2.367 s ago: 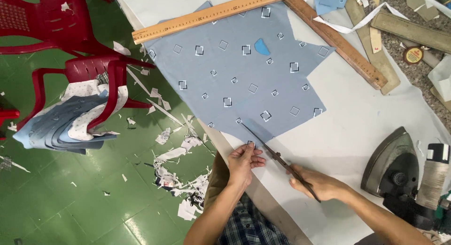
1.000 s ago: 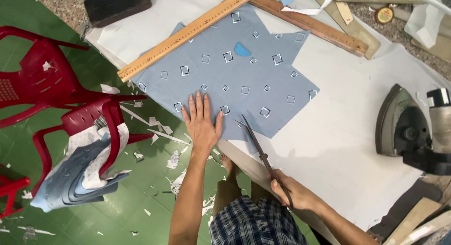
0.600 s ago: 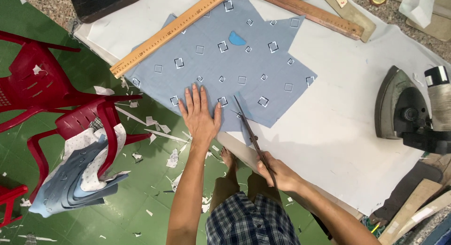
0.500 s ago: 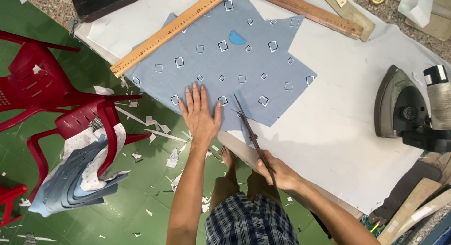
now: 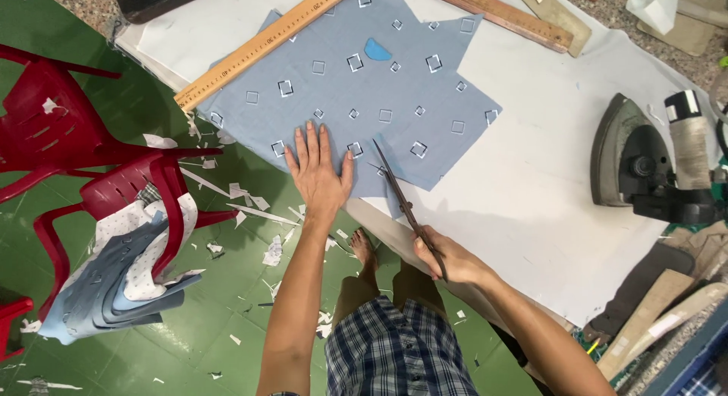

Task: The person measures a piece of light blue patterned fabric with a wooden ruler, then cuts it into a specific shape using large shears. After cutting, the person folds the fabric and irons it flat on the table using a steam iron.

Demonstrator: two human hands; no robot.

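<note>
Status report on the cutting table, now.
Left hand flat on the blue fabric. Right hand grips scissors, blades at the fabric's near edge. Wooden ruler along the far edge, iron well aside.

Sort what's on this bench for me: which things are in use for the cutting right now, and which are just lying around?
In use: blue patterned fabric, pinned flat by the left hand; scissors, held by the right hand.

Lying about: yellow wooden ruler, blue chalk, brown ruler, iron, red chairs with stacked fabric pieces.

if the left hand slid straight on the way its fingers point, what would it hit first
The left hand lies flat on the blue cloth, fingers pointing up the table. Straight on is only more cloth, then probably the wooden ruler along its far edge.
</note>
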